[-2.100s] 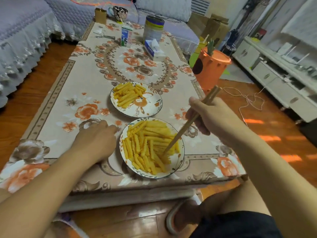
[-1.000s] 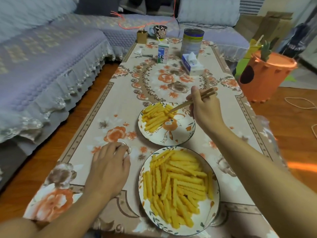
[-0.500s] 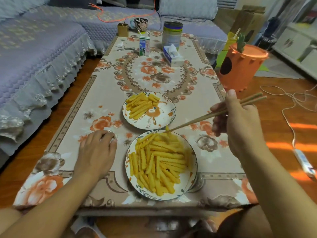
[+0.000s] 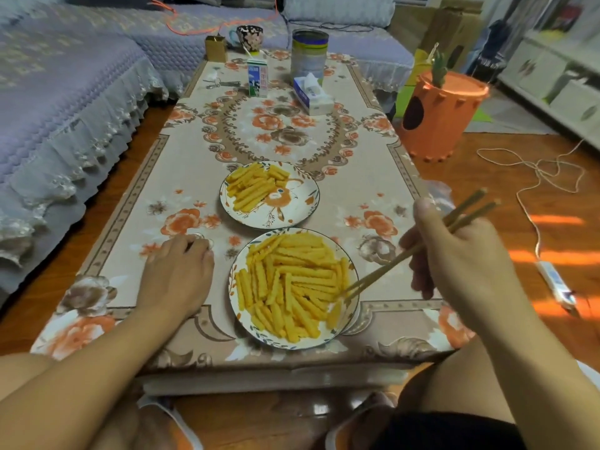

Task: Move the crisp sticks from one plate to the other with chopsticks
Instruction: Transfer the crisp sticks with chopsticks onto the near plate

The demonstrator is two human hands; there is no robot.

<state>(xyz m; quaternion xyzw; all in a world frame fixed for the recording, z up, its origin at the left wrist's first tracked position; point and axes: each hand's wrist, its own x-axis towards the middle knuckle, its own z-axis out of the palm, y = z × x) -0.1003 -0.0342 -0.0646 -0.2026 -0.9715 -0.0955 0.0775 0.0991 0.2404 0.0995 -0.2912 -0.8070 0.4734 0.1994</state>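
Two flowered plates lie on the low table. The near plate (image 4: 352, 311) is heaped with yellow crisp sticks (image 4: 289, 284). The far plate (image 4: 302, 206) carries a smaller pile of crisp sticks (image 4: 255, 186) on its left half. My right hand (image 4: 461, 258) grips a pair of wooden chopsticks (image 4: 399, 258), whose tips touch the sticks at the near plate's right edge. My left hand (image 4: 177, 274) lies palm down on the cloth to the left of the near plate, its fingers curled, with nothing in it.
At the table's far end stand a milk carton (image 4: 257, 77), a tin can (image 4: 310, 56), a tissue box (image 4: 313, 95), a mug (image 4: 249, 37) and a small box (image 4: 215, 48). An orange bin (image 4: 438, 125) and cables (image 4: 532, 177) are on the floor at right, a sofa (image 4: 65, 92) at left.
My right hand brought the chopsticks from the far plate back to the near plate; their tips now dip into the sticks at its right edge. The left hand stayed put.
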